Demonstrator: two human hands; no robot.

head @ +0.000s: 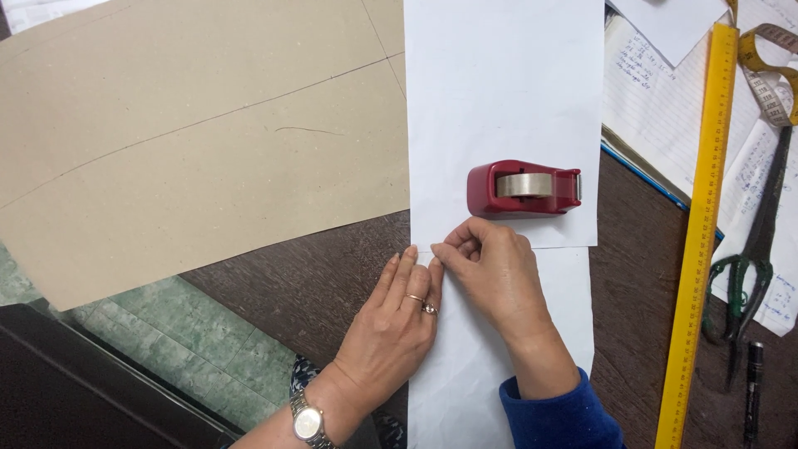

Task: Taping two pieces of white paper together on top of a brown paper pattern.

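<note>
Two white paper sheets meet in a seam on the dark wooden table [316, 274]: the upper sheet [503, 91] runs away toward the far edge, and the lower sheet [499, 349] comes back toward the person. Both hands work right at that join. The left hand [397, 320] lies flat, palm down, fingers straight and together, pressing the left edge of the seam; it clamps nothing. A ring sits on one finger and a wristwatch [307, 422] on the wrist. The right hand [492, 270], out of a blue sleeve [559, 416], is curled, its fingertips pinched together on the seam, touching the left fingertips. Whether tape is under them I cannot tell. Just beyond stands a red tape dispenser [524, 188] on the upper sheet. A brown cardboard sheet [191, 133] spreads left; a yellow ruler [700, 233] and green-handled scissors [752, 258] lie right.
</note>
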